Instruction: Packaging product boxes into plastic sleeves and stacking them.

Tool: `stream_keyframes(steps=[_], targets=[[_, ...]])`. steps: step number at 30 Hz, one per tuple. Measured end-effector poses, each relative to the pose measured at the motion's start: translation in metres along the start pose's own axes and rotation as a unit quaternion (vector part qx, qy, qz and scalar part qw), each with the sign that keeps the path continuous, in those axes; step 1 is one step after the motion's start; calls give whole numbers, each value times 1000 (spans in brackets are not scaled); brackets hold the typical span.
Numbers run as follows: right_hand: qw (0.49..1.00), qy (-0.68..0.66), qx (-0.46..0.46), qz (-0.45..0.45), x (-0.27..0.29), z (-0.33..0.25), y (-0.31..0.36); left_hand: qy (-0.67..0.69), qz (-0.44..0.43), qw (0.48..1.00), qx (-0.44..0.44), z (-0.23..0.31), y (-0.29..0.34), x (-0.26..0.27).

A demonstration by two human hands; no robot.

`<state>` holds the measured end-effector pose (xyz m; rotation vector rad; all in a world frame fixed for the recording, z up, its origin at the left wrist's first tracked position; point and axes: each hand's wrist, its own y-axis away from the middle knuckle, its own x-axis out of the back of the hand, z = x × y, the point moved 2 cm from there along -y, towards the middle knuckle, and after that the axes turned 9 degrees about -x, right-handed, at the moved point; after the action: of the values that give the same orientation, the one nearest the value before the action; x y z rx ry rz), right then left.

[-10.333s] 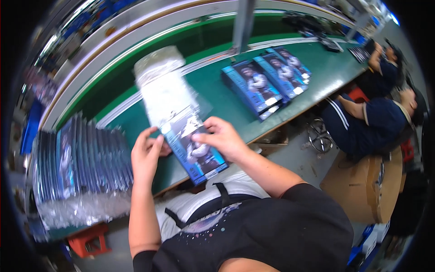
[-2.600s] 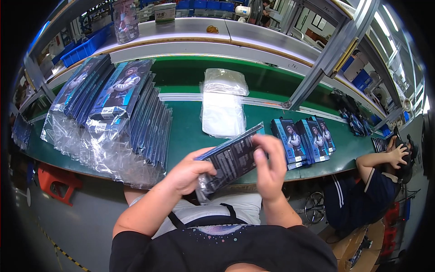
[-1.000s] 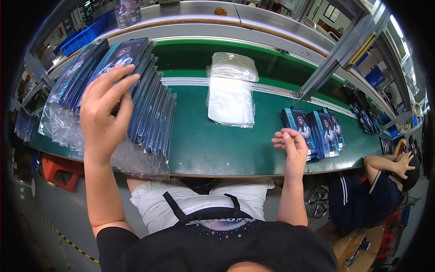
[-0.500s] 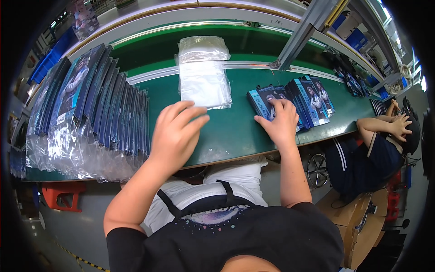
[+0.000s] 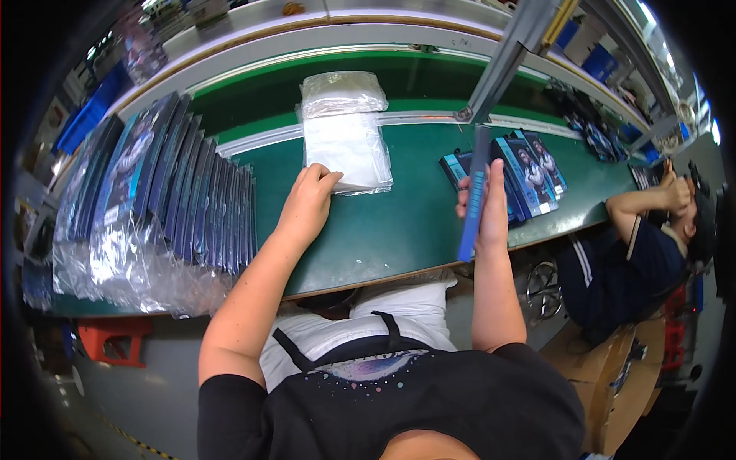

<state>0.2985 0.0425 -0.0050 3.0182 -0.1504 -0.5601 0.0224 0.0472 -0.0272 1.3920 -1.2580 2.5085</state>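
Observation:
My right hand (image 5: 492, 208) grips a flat blue box (image 5: 476, 195), held up on edge above the table. Behind and beside it lie several more dark blue boxes (image 5: 529, 172) with a printed picture of a person. At the near left corner of a stack of clear plastic bags (image 5: 349, 149), my left hand (image 5: 310, 198) has its fingers closed together at the bag's edge. Whether a bag is pinched between the fingertips is too small to make out. A folded-over bundle of clear plastic (image 5: 343, 92) lies at the far end of the stack.
A long row of bagged blue boxes (image 5: 180, 184) stands upright on the left of the green table (image 5: 368, 238). A metal post (image 5: 502, 65) rises at the far right. Another person (image 5: 636, 245) sits to the right, beside a cardboard box (image 5: 606, 368). A red stool (image 5: 115, 341) stands lower left.
My right hand has lifted a box off the right-hand group and turned it on edge. My left hand has come down onto the bag stack's near corner, its fingers closing.

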Motion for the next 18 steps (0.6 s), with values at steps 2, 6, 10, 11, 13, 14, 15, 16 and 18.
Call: stream_keyframes(steps=[2, 6, 10, 11, 13, 14, 15, 16, 18], targets=[[981, -116, -103, -119, -5, 17, 5, 13, -3, 1000, 5, 0, 4, 0], [945, -142, -213, -206, -33, 28, 12, 44, 10, 999, 23, -3, 2, -1], [874, -155, -295, -355, -52, 45, 16, 114, 32, 993, 2, -4, -7, 2], [876, -133, -306, -349, -57, 48, 14, 115, 30, 993, -1, -4, -9, 2], [868, -121, -299, -377, -66, 55, 3, 177, 24, 978, 105, -9, -11, 0], [875, -111, -296, -367, -71, 53, -2, 227, 27, 961, 156, -13, -9, 4], [881, -101, -294, -357, -74, 52, -4, 225, 32, 961, 157, -16, -8, 7], [893, -99, -293, -328, -73, 46, -2, 225, 15, 952, 208, -21, -4, 7], [889, -90, -258, -368, -70, 36, -4, 253, 20, 915, 312, -23, -2, 11]])
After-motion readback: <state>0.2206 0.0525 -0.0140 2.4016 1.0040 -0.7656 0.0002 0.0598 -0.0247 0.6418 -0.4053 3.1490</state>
